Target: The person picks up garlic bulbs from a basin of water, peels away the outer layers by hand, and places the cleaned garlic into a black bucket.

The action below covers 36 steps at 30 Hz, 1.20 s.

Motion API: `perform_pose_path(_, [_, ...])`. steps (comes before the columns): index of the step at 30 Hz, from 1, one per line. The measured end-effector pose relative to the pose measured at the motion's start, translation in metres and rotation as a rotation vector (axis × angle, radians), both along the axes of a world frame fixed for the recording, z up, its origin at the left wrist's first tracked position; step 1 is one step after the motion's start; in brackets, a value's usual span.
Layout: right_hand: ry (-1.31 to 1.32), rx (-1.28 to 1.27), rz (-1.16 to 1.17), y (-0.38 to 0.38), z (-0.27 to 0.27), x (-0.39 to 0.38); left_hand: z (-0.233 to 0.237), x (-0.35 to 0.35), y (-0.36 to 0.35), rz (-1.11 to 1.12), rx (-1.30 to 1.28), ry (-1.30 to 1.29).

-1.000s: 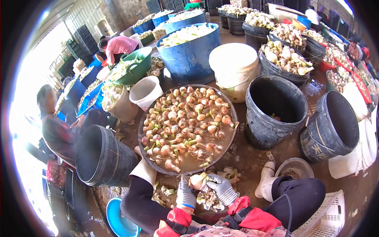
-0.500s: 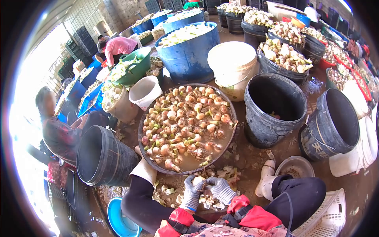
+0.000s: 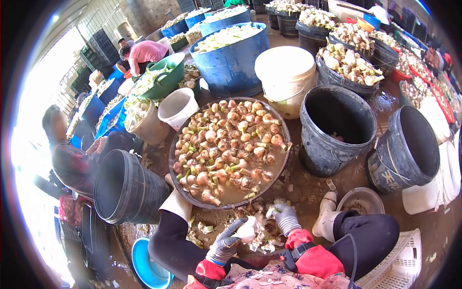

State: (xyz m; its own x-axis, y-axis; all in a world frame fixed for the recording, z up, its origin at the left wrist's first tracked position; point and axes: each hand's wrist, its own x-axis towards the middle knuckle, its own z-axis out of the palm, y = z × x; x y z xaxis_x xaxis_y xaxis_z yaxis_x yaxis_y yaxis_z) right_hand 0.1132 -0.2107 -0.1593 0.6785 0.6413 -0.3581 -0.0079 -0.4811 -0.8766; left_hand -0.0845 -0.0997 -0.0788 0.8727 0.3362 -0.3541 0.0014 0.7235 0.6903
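A striped grey glove covers my left hand, whose fingers and thumb hold a pale, peeled bulb. My right hand, gloved the same way, is to the right of the bulb and apart from it, its fingers bent over the scraps; what its fingertips hold, if anything, is too small to tell. Beyond both hands stands a wide round tub of bulbs with short green stems in murky water. Peeled skins lie on the wet ground under and between my hands.
Black buckets stand right of the tub, another to its left. A lidded white bucket and a large blue vat are behind. A small bowl sits by my right boot. A seated person is at left.
My hands have moved apart. My left hand has shifted down and left with the bulb, now whiter and barer. My right hand has let go of it and moved up and right.
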Motion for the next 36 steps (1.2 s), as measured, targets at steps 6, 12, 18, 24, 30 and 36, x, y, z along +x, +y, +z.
perform_pose_path(6, [0.279, 0.224, 0.319, 0.006, 0.014, -0.018, -0.009, 0.001, 0.004, 0.056, 0.186, 0.041])
perform_pose_path(12, [0.203, 0.436, 0.144, 0.015, 0.047, -0.038, -0.051, 0.006, 0.006, 0.387, 0.050, 0.089])
perform_pose_path(18, [0.109, 0.510, 0.167, 0.018, 0.060, -0.050, -0.068, 0.012, 0.017, 0.555, 0.086, 0.419])
perform_pose_path(24, [0.777, 0.844, -0.406, 0.009, 0.086, -0.006, -0.060, 0.010, 0.026, 0.683, -0.389, 0.048])
perform_pose_path(30, [0.634, 0.610, -0.379, -0.008, 0.046, 0.020, -0.068, -0.013, 0.035, 0.621, -0.559, 0.071])
perform_pose_path(36, [-0.064, -0.226, 0.777, -0.001, -0.023, -0.030, -0.056, 0.017, 0.020, 0.613, -0.587, 0.300])
